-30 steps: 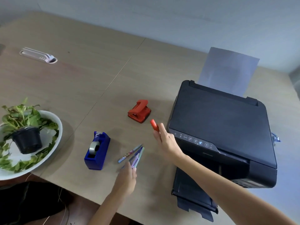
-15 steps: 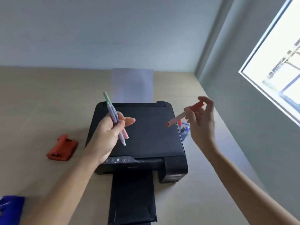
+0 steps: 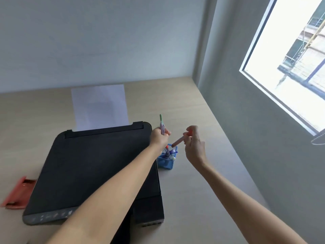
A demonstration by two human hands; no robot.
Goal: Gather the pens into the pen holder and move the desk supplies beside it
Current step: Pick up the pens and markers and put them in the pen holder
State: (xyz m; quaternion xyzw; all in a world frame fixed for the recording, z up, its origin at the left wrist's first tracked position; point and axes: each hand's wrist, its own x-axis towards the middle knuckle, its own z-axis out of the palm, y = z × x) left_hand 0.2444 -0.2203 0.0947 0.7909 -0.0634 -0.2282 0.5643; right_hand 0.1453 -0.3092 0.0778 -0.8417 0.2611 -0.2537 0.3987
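A small blue mesh pen holder point(image 3: 166, 162) stands on the desk just right of the printer, with several pens inside. My left hand point(image 3: 159, 138) hovers right above it, shut on a bunch of pastel pens point(image 3: 162, 124) that point upward. My right hand point(image 3: 193, 143) is to the right of the holder and grips a red pen point(image 3: 179, 142), tilted with its lower tip over the holder's opening. A red hole punch point(image 3: 16, 194) lies at the left edge, partly hidden behind the printer.
A black printer point(image 3: 91, 164) with a sheet of paper point(image 3: 99, 106) in its rear tray fills the middle of the wooden desk point(image 3: 197, 191). A grey wall point(image 3: 263, 155) with a window runs close along the desk's right side.
Both hands picked the pens up from the desk and carried them right across the printer to the blue holder. The view swung right; the tape dispenser and plant left the frame.
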